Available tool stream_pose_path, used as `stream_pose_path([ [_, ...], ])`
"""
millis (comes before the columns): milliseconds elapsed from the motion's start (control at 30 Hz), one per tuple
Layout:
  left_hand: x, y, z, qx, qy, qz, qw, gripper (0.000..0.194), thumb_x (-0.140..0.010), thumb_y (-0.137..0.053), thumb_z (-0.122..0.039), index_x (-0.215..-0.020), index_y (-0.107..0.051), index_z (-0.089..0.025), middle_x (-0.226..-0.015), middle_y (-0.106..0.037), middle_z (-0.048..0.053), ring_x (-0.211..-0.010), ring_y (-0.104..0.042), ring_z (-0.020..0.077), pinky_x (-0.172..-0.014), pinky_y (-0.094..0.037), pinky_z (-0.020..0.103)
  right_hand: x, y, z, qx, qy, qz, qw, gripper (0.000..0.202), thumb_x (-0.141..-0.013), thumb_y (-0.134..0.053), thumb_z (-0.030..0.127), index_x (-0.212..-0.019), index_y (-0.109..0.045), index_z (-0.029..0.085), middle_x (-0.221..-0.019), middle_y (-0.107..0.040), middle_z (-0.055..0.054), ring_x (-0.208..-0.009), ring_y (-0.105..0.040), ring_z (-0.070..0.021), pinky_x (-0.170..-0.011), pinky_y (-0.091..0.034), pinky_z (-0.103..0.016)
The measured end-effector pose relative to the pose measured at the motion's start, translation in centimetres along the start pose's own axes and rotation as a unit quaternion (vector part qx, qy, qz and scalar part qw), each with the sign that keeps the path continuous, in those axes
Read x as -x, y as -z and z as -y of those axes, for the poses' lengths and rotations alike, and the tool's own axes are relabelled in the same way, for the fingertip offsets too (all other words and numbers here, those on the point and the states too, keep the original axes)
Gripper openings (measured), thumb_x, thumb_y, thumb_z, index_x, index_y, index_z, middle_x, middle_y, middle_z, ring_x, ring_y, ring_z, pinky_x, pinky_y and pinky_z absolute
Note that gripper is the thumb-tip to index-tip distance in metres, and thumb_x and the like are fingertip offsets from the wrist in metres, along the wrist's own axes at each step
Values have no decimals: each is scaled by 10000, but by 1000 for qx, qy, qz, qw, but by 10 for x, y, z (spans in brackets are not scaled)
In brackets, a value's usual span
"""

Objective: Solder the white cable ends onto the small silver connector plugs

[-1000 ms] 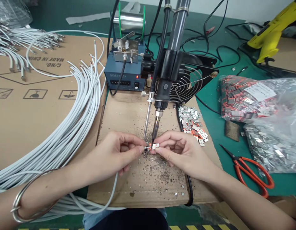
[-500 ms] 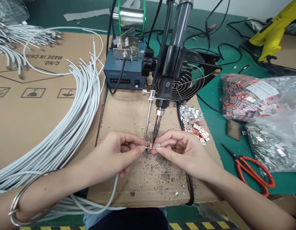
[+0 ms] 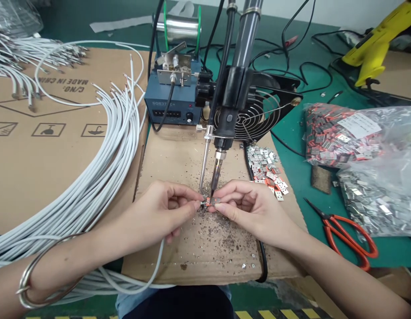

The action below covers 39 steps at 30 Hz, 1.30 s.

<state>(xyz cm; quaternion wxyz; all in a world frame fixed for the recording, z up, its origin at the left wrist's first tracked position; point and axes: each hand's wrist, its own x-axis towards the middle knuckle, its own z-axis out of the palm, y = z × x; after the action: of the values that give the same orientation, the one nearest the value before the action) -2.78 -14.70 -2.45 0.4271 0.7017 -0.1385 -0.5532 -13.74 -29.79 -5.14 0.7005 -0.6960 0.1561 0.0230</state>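
My left hand (image 3: 174, 208) pinches the stripped end of a white cable (image 3: 160, 259), which hangs below the palm. Between thumb and forefinger, my right hand (image 3: 248, 210) grips a small USB connector (image 3: 216, 201) with a metal plug and an orange part. The cable end meets the orange side of the connector. Right above that joint stands the soldering iron (image 3: 217, 173), its dark tip at or just over the connector; contact is too small to tell. Beside the iron, a thin metal solder feed tube (image 3: 204, 166) points down at the same spot.
A blue solder feeder (image 3: 172, 99) with a solder spool (image 3: 182, 29) and a fan (image 3: 248, 115) stand behind. White cables (image 3: 115, 150) fill the left. Loose connectors (image 3: 267, 170), red-handled pliers (image 3: 351, 239), bagged connectors (image 3: 341, 133) and bagged metal shells (image 3: 374, 199) lie right.
The view has shifted slightly. Both hands keep their grips on the cable and the USB connector, and the iron's tip now sits nearer the connector's middle.
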Motion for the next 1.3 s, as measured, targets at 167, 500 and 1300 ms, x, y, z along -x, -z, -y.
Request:
stream_pose_path([
  [167, 2, -2, -1, -15, -11, -3, 1000, 143, -805, -545, -229, -862, -579, -103, -367, -464, -92, -309, -416, 46, -312, -369, 92, 0, 0, 0, -5, 13, 10, 1000, 81, -729, -656, 167, -797, -614, 156, -709, -710, -38, -616, -644, -109, -492, -447, -192],
  [500, 3, 1, -2, -40, -37, 22, 998, 182, -790, -549, -277, -695, -595, -128, -380, -449, -70, -327, -411, 55, -311, -344, 113, 0, 2, 2, 1, 25, 25, 999, 47, -752, -631, 147, -795, -614, 151, -733, -714, -45, -664, -675, -127, -544, -492, -206],
  [1300, 2, -1, 0, 22, -22, 31, 999, 137, -782, -573, -261, -801, -597, -128, -372, -452, -82, -312, -404, 52, -301, -332, 113, 1, 6, 4, -19, 8, 42, 999, 93, -764, -663, 215, -815, -614, 154, -730, -717, -53, -628, -653, -121, -543, -484, -213],
])
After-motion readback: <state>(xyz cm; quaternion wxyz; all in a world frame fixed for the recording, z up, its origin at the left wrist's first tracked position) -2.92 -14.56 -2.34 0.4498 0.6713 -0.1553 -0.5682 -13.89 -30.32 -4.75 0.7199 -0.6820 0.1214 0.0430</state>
